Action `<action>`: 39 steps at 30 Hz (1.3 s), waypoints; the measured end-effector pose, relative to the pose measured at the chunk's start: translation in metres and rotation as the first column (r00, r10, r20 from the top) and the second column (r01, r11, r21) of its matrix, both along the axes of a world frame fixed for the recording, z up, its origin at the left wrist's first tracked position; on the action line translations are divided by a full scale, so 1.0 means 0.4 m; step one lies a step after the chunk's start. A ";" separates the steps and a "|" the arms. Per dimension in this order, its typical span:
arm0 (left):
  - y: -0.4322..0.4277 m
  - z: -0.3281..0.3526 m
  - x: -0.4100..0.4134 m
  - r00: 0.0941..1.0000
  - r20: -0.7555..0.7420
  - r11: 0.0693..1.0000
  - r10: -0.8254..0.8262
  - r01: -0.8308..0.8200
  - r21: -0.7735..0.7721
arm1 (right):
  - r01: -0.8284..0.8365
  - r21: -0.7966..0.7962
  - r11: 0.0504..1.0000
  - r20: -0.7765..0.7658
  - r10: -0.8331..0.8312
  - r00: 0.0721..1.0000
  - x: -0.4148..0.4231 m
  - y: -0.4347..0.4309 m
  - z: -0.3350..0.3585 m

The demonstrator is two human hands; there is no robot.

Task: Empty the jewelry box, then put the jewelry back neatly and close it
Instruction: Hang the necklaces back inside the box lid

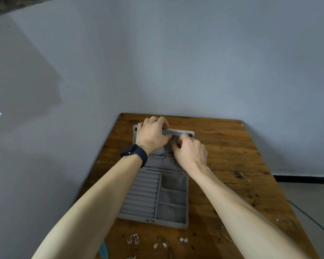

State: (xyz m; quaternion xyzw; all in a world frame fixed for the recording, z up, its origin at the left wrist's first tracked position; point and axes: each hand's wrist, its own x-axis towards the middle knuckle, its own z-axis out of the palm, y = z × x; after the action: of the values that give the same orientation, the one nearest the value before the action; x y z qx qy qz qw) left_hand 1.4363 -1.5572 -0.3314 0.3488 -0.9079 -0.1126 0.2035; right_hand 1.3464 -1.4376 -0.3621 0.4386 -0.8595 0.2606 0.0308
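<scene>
- Looking down at the jewelry box (168, 224), lying open and flat on the wooden table (232, 146), with its base toward the body and its lid (157, 162) folded out beyond, toward the wall.
- Reaching both hands past the base and working over the lid, well beyond the compartments.
- Gripping the lid's far rim with the left hand (151, 133), with fingers curling over that edge near the far-left corner and the palm lying on the grey lining.
- Wearing a dark watch (134, 152) on the left wrist and a pale ring (152, 119) on one left finger.
- Pinching a thin dark necklace (161, 156) with the right hand (191, 152), with fingers bunching tight over the middle of the lid, just beside the left thumb.
- Trailing loops of that necklace across the lining below both hands, toward the hinge.
- Showing ring rolls (140, 193) in the left half of the base and three square compartments (173, 181) in the right half, with one tiny stud (170, 207) sitting in the nearest of them.
- Carrying a small metal clasp (148, 220) on the near rim.
- Lying in a row on the table nearest the body, apart from the box and far from both hands: silver drop earrings (133, 240), pale teardrop earrings (160, 244), pearl studs (183, 239).
- Lying just beside the right forearm: a thin gold chain (225, 234).
</scene>
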 end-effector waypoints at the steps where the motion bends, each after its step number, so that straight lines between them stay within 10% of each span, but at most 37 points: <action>1: 0.000 0.001 0.000 1.000 -0.001 1.000 0.003 -0.003 -0.002 | 0.010 -0.019 1.000 -0.002 -0.010 1.000 -0.001 -0.002 0.006; 16: -0.004 0.004 0.016 0.999 -0.031 1.000 -0.024 0.024 -0.006 | 0.074 -0.149 0.986 -0.009 -0.076 0.997 0.008 0.010 0.009; 26: -0.001 -0.003 0.022 0.998 0.018 0.998 -0.053 0.054 -0.034 | -0.176 0.119 0.977 -0.168 0.195 0.966 -0.006 0.006 -0.016; 34: 0.058 -0.083 0.108 0.974 -0.226 0.959 -0.004 -0.061 -0.278 | -0.130 0.044 0.991 -0.038 0.132 0.991 -0.028 0.062 -0.024; 39: 0.096 -0.130 0.139 0.989 -0.114 0.891 -0.094 0.032 -0.453 | -0.158 0.072 0.985 -0.035 0.161 0.986 -0.007 0.127 -0.068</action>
State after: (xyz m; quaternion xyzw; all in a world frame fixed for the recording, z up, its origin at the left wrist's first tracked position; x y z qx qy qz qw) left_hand 1.4921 -1.5187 -0.3836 0.2544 -0.9045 0.0712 0.3348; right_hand 1.3435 -1.3870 -0.3894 0.5121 -0.8292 0.2236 0.0124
